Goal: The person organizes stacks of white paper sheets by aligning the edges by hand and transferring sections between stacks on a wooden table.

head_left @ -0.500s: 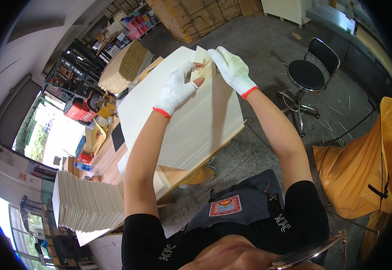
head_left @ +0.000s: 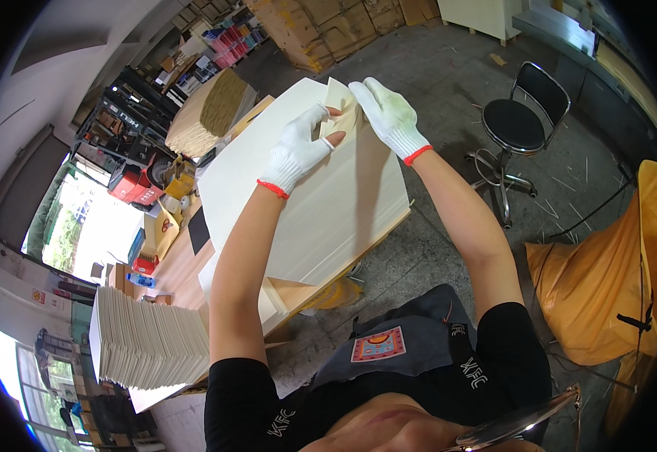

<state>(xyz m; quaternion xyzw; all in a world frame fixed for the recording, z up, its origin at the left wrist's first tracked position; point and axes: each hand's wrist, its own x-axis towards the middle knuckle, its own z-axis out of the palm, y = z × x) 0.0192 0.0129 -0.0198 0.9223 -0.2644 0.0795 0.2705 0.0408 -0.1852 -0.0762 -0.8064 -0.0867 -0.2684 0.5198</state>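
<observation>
A large stack of cream-white sheets (head_left: pixel 298 218) lies on the table in front of me. At its far corner several sheets are bent up in a fan (head_left: pixel 341 113). My left hand (head_left: pixel 298 151), in a white glove with bare thumb and index fingertips, is beside the fan, thumb and finger spread apart. Against the fan's right side is my right hand (head_left: pixel 388 117), gloved in white with a red cuff. Its fingers are pressed together along the bent sheets; the thumb is hidden.
Another sheet stack (head_left: pixel 147 335) stands at the near left, and a thick brown-edged one (head_left: pixel 211 113) farther back. Scissors (head_left: pixel 166 224) and small items lie on the table's left. A black swivel chair (head_left: pixel 515 124) stands right, near an orange cover (head_left: pixel 588 290). Cardboard boxes (head_left: pixel 321 34) are behind.
The bent sheets between my hands have shifted slightly at the corner. Both hands stay in nearly the same place.
</observation>
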